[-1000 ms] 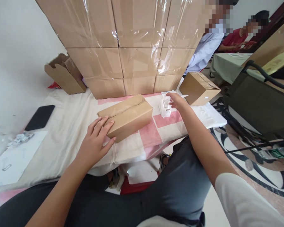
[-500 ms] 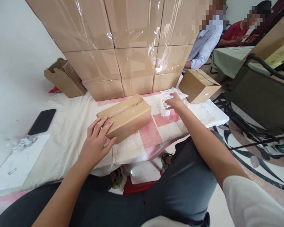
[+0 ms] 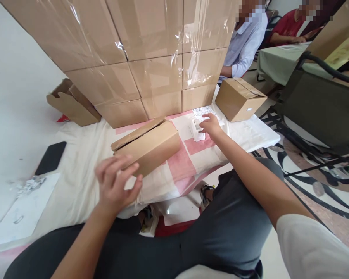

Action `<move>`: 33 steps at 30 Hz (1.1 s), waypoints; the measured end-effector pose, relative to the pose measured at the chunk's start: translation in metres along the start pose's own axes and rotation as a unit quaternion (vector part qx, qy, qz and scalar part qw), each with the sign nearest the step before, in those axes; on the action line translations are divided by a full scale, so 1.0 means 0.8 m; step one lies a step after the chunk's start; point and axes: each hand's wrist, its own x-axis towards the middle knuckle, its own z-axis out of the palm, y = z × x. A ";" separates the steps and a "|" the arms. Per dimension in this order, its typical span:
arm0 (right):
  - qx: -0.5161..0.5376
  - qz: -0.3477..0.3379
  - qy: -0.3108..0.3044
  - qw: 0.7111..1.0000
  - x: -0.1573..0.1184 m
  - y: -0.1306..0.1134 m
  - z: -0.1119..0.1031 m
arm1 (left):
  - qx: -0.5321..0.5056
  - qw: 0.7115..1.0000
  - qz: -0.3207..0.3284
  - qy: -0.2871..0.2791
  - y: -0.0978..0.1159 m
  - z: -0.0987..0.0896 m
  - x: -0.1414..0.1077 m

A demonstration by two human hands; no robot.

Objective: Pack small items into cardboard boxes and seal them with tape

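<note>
A long cardboard box [image 3: 151, 149] lies slantwise on the cloth-covered table in front of me. Its top flaps show an open gap along the seam. My left hand [image 3: 116, 184] hovers at the box's near left end, fingers spread, slightly blurred, holding nothing. To the right of the box, my right hand [image 3: 211, 126] has its fingertips closed at a small white item [image 3: 197, 126], partly covered by the fingers and too small to name. Under and behind that hand lies a printed sheet of paper [image 3: 202, 112].
A wall of taped cartons [image 3: 159, 77] stands behind the box. A closed carton [image 3: 240, 100] sits at the right, an open cardboard holder [image 3: 72, 102] at the left. A black phone-like slab [image 3: 50, 158] and white paper [image 3: 26, 213] lie left. Two people sit beyond; a chair [image 3: 322, 108] stands right.
My left hand has lifted off the box and moved slightly toward me. The box's top seam has parted into a gap. My right hand has closed its fingers at the small white item.
</note>
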 end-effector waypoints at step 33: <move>-0.009 -0.075 -0.043 0.996 -0.035 0.016 0.000 | -0.219 0.854 -0.438 -0.175 0.147 0.342 0.126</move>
